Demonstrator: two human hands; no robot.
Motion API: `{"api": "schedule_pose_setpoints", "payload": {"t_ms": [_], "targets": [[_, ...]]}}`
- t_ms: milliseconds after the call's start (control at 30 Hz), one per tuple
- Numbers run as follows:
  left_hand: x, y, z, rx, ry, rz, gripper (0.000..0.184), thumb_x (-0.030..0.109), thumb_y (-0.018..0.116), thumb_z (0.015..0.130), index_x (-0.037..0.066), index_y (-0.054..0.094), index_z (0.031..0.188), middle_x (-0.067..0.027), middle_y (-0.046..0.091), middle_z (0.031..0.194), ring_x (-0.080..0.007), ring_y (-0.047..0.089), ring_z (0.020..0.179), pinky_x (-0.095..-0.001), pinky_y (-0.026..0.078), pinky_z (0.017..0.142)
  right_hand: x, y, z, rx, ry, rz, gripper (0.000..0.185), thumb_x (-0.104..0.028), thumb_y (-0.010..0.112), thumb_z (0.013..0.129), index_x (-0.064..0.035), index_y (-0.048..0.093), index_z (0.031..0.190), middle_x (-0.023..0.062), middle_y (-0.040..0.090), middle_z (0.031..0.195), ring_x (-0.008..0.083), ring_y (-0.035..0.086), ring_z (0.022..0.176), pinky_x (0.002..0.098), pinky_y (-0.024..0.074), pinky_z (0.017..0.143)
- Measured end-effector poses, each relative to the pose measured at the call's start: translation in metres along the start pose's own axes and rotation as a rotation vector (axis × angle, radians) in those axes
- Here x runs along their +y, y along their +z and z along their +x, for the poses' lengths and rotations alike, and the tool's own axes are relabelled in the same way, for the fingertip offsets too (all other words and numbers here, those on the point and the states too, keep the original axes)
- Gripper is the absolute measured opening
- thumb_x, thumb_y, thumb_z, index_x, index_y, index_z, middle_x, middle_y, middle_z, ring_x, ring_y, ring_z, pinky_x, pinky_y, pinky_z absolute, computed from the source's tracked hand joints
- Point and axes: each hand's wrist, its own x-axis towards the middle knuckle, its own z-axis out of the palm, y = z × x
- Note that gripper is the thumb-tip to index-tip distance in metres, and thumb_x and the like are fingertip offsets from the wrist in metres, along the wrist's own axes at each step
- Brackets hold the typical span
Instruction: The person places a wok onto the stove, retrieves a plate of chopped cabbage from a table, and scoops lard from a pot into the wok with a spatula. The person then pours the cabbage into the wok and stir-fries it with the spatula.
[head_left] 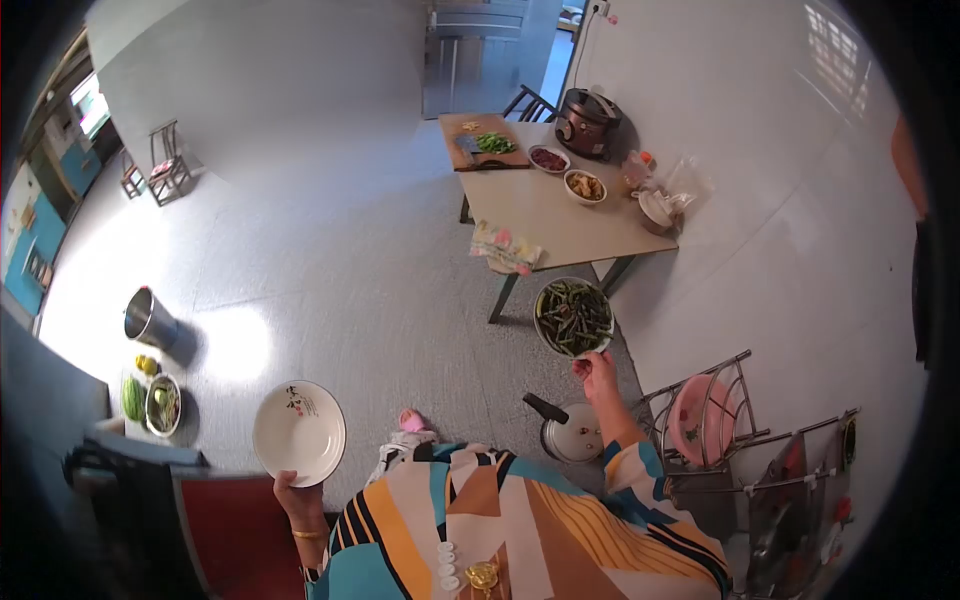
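My left hand [298, 494] grips the lower rim of a white bowl [292, 435] with dark writing and a small red mark inside; nothing lies in it. On the right, my right hand [597, 374] has its fingers closed at the lower rim of a large bowl [574, 317] full of long green vegetable pieces. Its fingertips are at the edge of that bowl, and they look pinched on the rim. Just below my right hand is a silver pot with a lid and black handle [573, 433].
A table [560, 215] holds a cutting board [484, 142] with chopped greens, two food bowls, a rice cooker [588, 124] and a cloth [506, 246]. A metal rack with a pink basin [701, 420] stands right. A metal bucket [150, 318], vegetables and chairs are left.
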Motion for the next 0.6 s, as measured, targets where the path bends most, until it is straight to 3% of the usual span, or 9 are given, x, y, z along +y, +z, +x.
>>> {"api": "schedule_pose_setpoints", "payload": {"t_ms": [100,233,333,433,467,600], "targets": [[0.022,0.047,0.074,-0.024,-0.024,0.025,0.058,0.013,0.049,0.060,0.003,0.038,0.117,-0.0118,0.047,0.111,-0.0262,0.047,0.102,-0.0386,0.039,0.087,-0.005,0.050,0.058,0.084,-0.029,0.040,0.016,-0.004,0.051,0.072,-0.0029,0.048,0.089,0.0096,0.056,0.071,0.0195,0.057,0.056,0.0293,0.0496,0.048],[0.050,0.109,0.170,-0.058,-0.041,0.080,0.062,0.011,0.047,0.060,0.002,0.035,0.120,-0.0138,0.044,0.115,-0.0282,0.045,0.105,-0.0407,0.039,0.088,-0.005,0.095,0.144,0.068,-0.037,0.046,0.022,-0.003,0.052,0.071,-0.0023,0.047,0.092,0.0101,0.056,0.071,0.0186,0.056,0.056,0.0275,0.0493,0.048],[0.057,0.151,0.233,-0.093,-0.028,0.139,0.061,0.011,0.047,0.060,0.001,0.035,0.119,-0.0143,0.045,0.114,-0.0291,0.046,0.105,-0.0419,0.039,0.088,-0.005,0.127,0.201,0.185,-0.026,0.110,0.020,-0.002,0.052,0.071,-0.0024,0.048,0.091,0.0100,0.056,0.071,0.0182,0.056,0.056,0.0269,0.0492,0.048],[0.052,0.179,0.294,-0.146,-0.066,0.122,0.056,0.011,0.049,0.061,0.002,0.039,0.115,-0.0136,0.048,0.110,-0.0285,0.048,0.101,-0.0405,0.042,0.086,0.005,0.139,0.268,0.088,-0.045,0.143,0.019,-0.002,0.051,0.072,-0.0025,0.048,0.090,0.0100,0.056,0.071,0.0181,0.056,0.057,0.0269,0.0493,0.048],[0.049,0.187,0.313,-0.125,-0.067,0.125,0.057,0.011,0.048,0.060,0.001,0.038,0.116,-0.0138,0.048,0.110,-0.0290,0.048,0.101,-0.0411,0.042,0.086,0.010,0.150,0.289,0.257,-0.038,0.190,0.018,-0.002,0.051,0.073,-0.0026,0.048,0.090,0.0098,0.056,0.071,0.0181,0.056,0.058,0.0268,0.0492,0.048],[0.030,0.235,0.378,-0.096,-0.056,0.153,0.060,0.012,0.047,0.059,0.001,0.037,0.117,-0.0142,0.047,0.110,-0.0302,0.048,0.101,-0.0420,0.041,0.086,0.033,0.157,0.383,0.375,-0.054,0.232,0.029,0.000,0.048,0.070,-0.0047,0.041,0.098,0.0105,0.054,0.074,0.0205,0.054,0.054,0.0318,0.0488,0.050]]}}
